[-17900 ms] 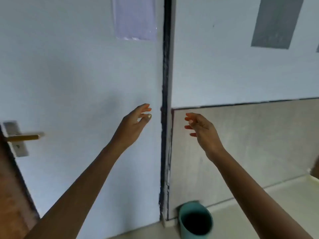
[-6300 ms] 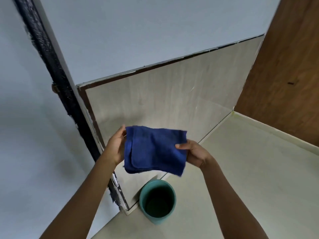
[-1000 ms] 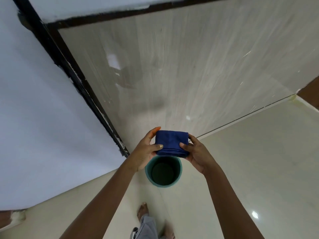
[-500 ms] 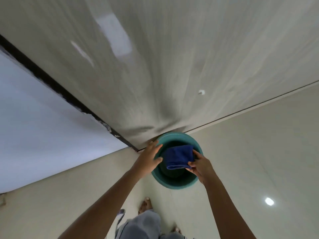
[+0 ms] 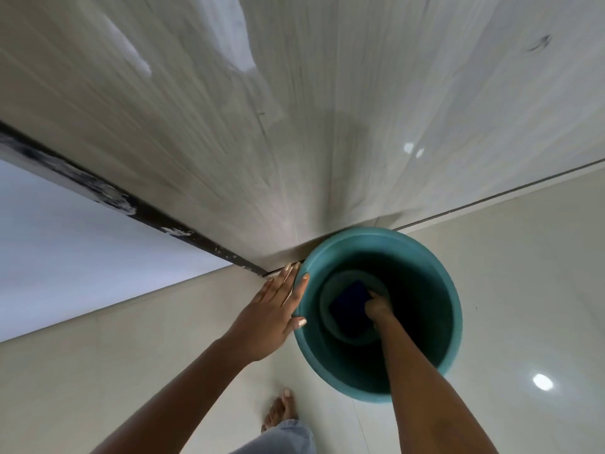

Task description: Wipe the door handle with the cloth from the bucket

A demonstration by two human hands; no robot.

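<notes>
Your right hand (image 5: 376, 308) is deep inside the teal bucket (image 5: 451, 309), down at its bottom, where the folded dark blue cloth (image 5: 348, 303) lies flat. The fingers of that hand are curled down against the right edge of the cloth, touching it, but the dim interior and the angle from above hide the fingertips, so you cannot tell whether they pinch the fabric or only rest on it. Your forearm runs down through the near side of the bucket's mouth. Your left hand (image 5: 271, 314) is outside the bucket, spread flat with the fingers straight and close together; it lies along the outer left wall, with the thumb and one fingertip touching the rim, and it grips nothing. The bucket stands on the pale tiled floor (image 5: 523, 290), right against the foot of the light streaked wall panel (image 5: 327, 109). To the left of the panel a dark, chipped strip (image 5: 114, 198) runs along the edge of a white surface (image 5: 65, 250) and ends just beyond your left fingertips. Your bare foot (image 5: 280, 409) and a light trouser leg (image 5: 281, 440) show at the bottom of the view, near the bucket.
</notes>
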